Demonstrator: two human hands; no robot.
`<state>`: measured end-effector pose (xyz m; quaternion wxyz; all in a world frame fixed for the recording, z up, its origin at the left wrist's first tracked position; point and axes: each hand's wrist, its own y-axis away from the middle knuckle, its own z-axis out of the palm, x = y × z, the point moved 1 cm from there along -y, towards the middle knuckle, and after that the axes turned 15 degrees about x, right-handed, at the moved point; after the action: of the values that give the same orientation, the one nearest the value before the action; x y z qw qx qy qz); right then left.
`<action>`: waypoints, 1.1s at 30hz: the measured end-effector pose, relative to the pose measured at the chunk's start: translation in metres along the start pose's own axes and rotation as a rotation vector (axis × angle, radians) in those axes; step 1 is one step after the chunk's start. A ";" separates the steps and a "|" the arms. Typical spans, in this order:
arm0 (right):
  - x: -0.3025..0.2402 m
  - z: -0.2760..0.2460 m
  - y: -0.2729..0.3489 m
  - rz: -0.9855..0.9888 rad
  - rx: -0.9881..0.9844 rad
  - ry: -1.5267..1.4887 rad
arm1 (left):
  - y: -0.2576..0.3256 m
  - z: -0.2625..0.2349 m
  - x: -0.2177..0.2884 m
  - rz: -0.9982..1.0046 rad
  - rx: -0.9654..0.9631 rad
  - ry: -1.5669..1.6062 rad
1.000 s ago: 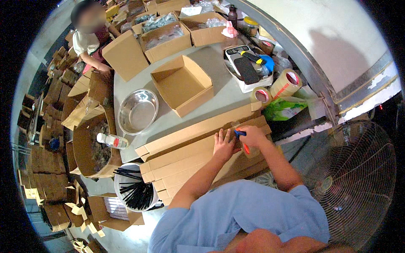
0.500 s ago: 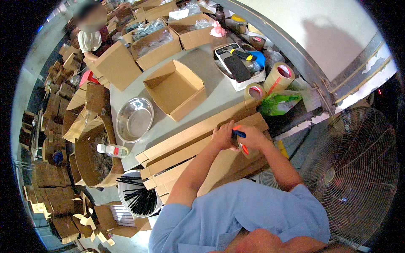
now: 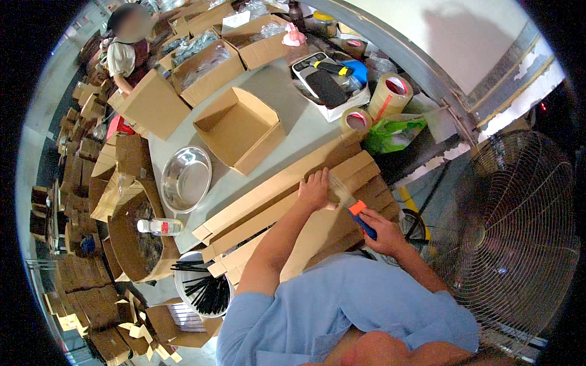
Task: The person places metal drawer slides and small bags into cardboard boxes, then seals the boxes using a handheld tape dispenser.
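My right hand (image 3: pixel 383 233) is wrapped round the dark blue handle of a hand tool (image 3: pixel 358 208) with an orange collar. A pale, translucent piece (image 3: pixel 342 191) extends from the collar toward my left hand; its kind is unclear. My left hand (image 3: pixel 314 190) is curled over the stacked flat cardboard pieces (image 3: pixel 287 201), thumb beside the pale piece. What lies inside its fingers is hidden. The long, folded cardboard pieces lie at the near edge of the grey table (image 3: pixel 235 183), under both hands.
Beyond them stand an open cardboard box (image 3: pixel 241 131) and a steel bowl (image 3: pixel 187 179). Tape rolls (image 3: pixel 390 96) and a white tray (image 3: pixel 332 110) holding a phone are at the right. A bucket of black rods (image 3: pixel 204 287) stands left, a large fan (image 3: pixel 497 238) right. A co-worker (image 3: pixel 125 58) handles cardboard.
My right hand has drawn back to the lower right with the tool, away from my left hand, exposing the pale piece between them. The view has shifted slightly.
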<state>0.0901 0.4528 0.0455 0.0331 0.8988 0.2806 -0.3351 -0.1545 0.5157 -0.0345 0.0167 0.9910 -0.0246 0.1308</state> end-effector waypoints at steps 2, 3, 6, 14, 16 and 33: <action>0.007 0.007 0.002 -0.008 0.001 -0.008 | -0.001 -0.004 0.002 0.001 -0.016 -0.007; 0.010 0.009 0.003 -0.019 -0.002 -0.015 | -0.001 -0.005 0.003 0.009 -0.020 -0.021; 0.008 0.011 0.003 0.041 -0.052 0.029 | 0.003 -0.008 0.006 0.053 0.044 -0.059; 0.018 0.024 0.005 0.039 -0.017 -0.012 | 0.004 0.021 -0.003 0.193 0.177 -0.114; 0.020 0.024 0.009 0.033 -0.003 -0.047 | 0.003 0.019 -0.004 0.157 0.101 -0.078; 0.120 0.072 -0.061 0.455 -0.231 -0.366 | -0.019 0.052 0.038 -0.087 0.091 -0.134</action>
<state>0.0900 0.5439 -0.0768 0.2593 0.8535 0.0978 -0.4412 -0.1037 0.5312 -0.0759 -0.0245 0.9973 0.0236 0.0645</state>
